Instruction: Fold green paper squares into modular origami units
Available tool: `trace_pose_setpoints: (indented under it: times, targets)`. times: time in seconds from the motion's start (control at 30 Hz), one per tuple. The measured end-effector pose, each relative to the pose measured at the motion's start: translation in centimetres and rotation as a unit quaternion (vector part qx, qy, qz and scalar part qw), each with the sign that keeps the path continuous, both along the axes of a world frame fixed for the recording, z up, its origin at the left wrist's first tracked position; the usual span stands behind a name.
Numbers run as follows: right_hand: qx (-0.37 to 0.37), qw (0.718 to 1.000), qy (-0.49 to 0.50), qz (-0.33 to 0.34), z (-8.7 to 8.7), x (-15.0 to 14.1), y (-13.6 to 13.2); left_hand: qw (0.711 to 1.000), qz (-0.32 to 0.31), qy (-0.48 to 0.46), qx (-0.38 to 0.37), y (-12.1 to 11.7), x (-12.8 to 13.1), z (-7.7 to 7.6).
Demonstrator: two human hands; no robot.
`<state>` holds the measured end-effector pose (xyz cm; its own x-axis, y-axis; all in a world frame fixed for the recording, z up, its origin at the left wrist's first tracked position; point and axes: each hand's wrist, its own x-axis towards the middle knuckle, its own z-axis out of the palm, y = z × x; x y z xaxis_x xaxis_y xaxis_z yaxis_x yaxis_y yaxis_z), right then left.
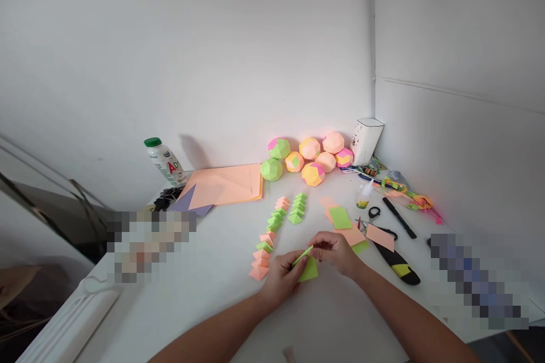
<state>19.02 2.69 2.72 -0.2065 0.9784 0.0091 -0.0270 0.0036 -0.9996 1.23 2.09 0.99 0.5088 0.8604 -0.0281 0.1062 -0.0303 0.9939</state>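
Between my hands is a piece of light green paper [310,272], partly folded, with one flap raised. My left hand [281,277] is closed on its left side, the thumb across the paper. The fingers of my right hand [337,250] pinch the raised flap near its upper right end. Left of my hands runs a row of small folded peach and green paper pieces [260,262], with a shorter row of green folded pieces [297,218] farther back. Just beyond my right hand lie loose peach sheets [354,235] and a green sheet [339,218].
Several faceted paper balls [313,174] sit against the wall beside a white container [367,139]. Large peach sheets [225,184] and a green-capped bottle [164,161] stand back left. To the right are a glue bottle [364,195], scissors [374,212] and a black-and-yellow cutter [398,266].
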Motion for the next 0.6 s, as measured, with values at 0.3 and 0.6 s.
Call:
trace_pose_setpoints:
  times: [0.3,0.6]
  targets:
    - [-0.001,1.000,-0.006,0.016,-0.41,0.29,0.22,1.000,-0.008,-0.006,0.002,-0.06,0.06,0.23]
    - [0.003,1.000,-0.004,0.022,0.05,0.17,0.12,1.000,-0.012,-0.005,0.014,-0.06,-0.04,0.27]
